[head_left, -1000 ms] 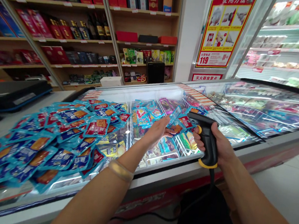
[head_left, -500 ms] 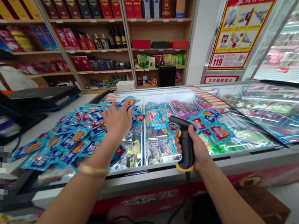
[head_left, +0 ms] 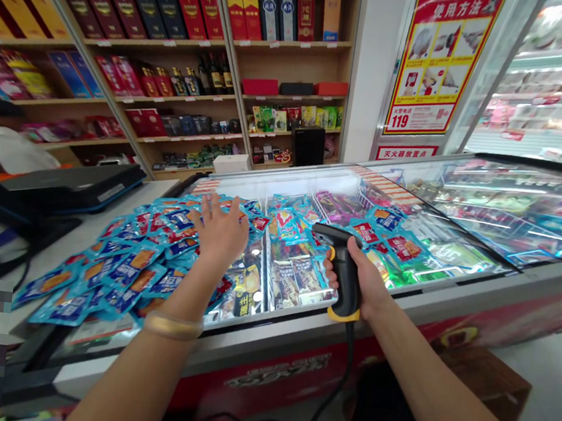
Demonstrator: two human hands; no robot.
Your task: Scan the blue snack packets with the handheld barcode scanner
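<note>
My right hand (head_left: 371, 280) is wrapped round a black and yellow barcode scanner (head_left: 347, 278), whose head points left and whose cord hangs down. My left hand (head_left: 222, 231), with a gold bracelet (head_left: 173, 326) at the wrist, hovers over or rests on a heap of blue snack packets (head_left: 132, 265); its fingers are spread and nothing shows in them. The fingertips overlap the far edge of the heap, so contact is hidden. To the right of the scanner, a few similar packets (head_left: 404, 246) lie apart on the freezer's glass top.
A chest freezer (head_left: 294, 324) with a glass top stretches across in front of me, frozen goods visible inside. At left stands a black counter device (head_left: 73, 185). Shelves of boxed bottles (head_left: 198, 14) line the back wall; a wooden box (head_left: 486, 386) stands on the floor at right.
My left hand's fingers have spread, and the packet seen at its fingertips before no longer shows there. The scanner stays in my right hand. The view has shifted slightly.
</note>
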